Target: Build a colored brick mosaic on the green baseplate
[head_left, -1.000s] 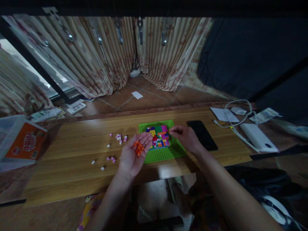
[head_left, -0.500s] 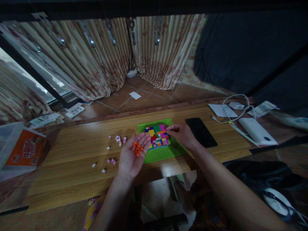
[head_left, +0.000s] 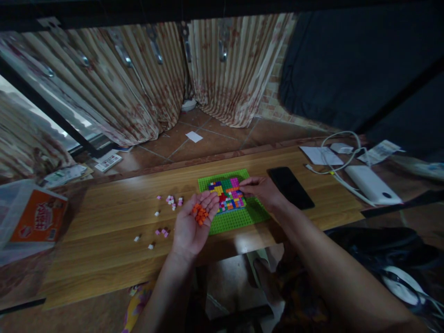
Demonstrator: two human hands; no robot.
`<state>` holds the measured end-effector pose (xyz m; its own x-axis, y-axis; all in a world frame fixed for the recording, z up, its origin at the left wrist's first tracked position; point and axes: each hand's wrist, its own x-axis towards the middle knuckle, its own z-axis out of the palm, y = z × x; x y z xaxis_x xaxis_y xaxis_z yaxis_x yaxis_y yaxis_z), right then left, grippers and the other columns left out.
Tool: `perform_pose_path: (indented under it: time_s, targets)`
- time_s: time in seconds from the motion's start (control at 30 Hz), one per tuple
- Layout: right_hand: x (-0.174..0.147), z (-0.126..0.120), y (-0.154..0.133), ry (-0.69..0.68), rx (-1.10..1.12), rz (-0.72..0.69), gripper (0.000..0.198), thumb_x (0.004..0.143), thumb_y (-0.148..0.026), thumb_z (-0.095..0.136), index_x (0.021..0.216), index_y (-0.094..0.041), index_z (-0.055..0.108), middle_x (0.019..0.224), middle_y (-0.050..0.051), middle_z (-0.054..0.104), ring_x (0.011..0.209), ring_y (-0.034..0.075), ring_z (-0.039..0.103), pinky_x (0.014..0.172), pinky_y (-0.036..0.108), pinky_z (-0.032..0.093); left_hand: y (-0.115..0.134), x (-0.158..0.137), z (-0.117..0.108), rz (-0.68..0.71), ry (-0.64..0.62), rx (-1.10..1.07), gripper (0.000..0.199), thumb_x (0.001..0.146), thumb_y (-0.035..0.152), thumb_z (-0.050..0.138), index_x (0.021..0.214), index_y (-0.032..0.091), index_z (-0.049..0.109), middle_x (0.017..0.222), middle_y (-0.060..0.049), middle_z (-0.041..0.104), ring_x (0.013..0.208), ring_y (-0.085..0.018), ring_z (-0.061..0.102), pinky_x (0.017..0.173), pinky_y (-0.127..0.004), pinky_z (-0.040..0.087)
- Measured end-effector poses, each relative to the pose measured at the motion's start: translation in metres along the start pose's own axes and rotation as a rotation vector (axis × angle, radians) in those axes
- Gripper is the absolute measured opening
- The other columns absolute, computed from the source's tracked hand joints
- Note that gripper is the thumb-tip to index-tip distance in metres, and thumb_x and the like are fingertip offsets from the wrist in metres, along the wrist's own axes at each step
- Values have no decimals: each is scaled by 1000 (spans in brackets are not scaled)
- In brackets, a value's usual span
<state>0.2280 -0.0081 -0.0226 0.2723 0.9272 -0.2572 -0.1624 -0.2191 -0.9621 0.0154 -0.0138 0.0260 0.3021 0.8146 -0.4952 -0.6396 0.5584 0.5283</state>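
My left hand is palm up and cupped, holding a small heap of orange toy bricks. Its fingertips reach over the left edge of a bright green studded baseplate. On that plate lies a block of multicoloured small bricks, with yellow, red, green, pink, purple and white among them. At the right side of this block, my right hand has thumb and forefinger pinched together beside an orange row. Whatever is between those fingertips is too small to make out.
Loose pink and white bricks are scattered on the wooden table to the left. Right of the baseplate lies a black phone. Farther right are a white power bank, cables and papers. A plastic box stands at far left.
The view has shifted slightly. My right hand stays at the right side of the coloured bricks, and my left hand still holds the orange bricks.
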Motion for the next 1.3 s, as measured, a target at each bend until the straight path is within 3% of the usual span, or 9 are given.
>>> perform_pose_path:
  time_s: [0.23,0.4,0.5,0.63,0.77,0.9,1.07,1.2,1.3]
  targets:
    - [-1,5,3,53,-42,-55,29,46,-35,84,63,-18,70,59,0,65,51,10,54,52,26,45,-6,-2,2,-62,-85,24,34,92,32,46,92,7,69,96,-15,72,94,-20,69,90,-31,53]
    - [-19,16,-10,118,-188,-358,20,63,-37,76,67,-19,69,70,2,70,65,16,62,65,30,50,-10,-4,3,-97,-139,-25,42,92,41,45,97,7,69,107,-20,69,107,-26,64,96,-39,50]
    - [-38,29,-21,-9,-334,-515,13,79,-33,66,80,-20,71,81,4,71,76,18,64,73,33,51,-11,-4,4,-126,-141,-59,46,92,46,45,94,7,69,103,-18,70,104,-25,65,95,-38,50]
    - [-58,47,-31,-293,-607,-690,19,89,-20,56,99,-25,71,95,3,70,90,17,62,84,34,48,-12,-4,5,-122,-112,-122,40,93,42,45,87,9,68,85,-10,70,81,-15,66,86,-28,51]
    - [-63,60,-32,-339,-787,-785,22,90,-17,55,107,-24,68,98,5,67,96,19,59,87,37,46,-11,-4,4,-142,-120,-128,41,96,40,41,82,10,66,76,-6,67,68,-10,62,70,-20,50]
    - [-63,67,-29,-334,-901,-788,16,88,-14,57,94,-21,70,91,4,65,91,19,57,83,35,44,-12,-5,4,-165,-129,-95,42,97,38,38,76,12,64,66,-3,63,59,-9,60,62,-19,49]
    - [-65,71,-31,-344,-885,-715,16,86,-9,58,82,-21,69,82,2,65,82,17,58,77,32,44,-15,-3,3,-161,-91,-109,40,98,31,37,75,12,63,67,-3,63,57,-7,58,60,-17,48]
    - [-61,63,-34,-302,-740,-665,15,88,-14,56,86,-21,68,84,2,68,81,16,61,75,30,45,-14,-4,1,-151,-118,-71,37,96,32,41,79,10,66,76,-8,67,70,-12,64,75,-24,52]
    - [-53,49,-33,-185,-624,-589,14,89,-23,55,88,-23,69,88,2,71,79,16,64,73,29,47,-8,-4,-1,-150,-92,-20,35,94,31,44,86,7,69,86,-13,70,82,-17,67,84,-29,52]
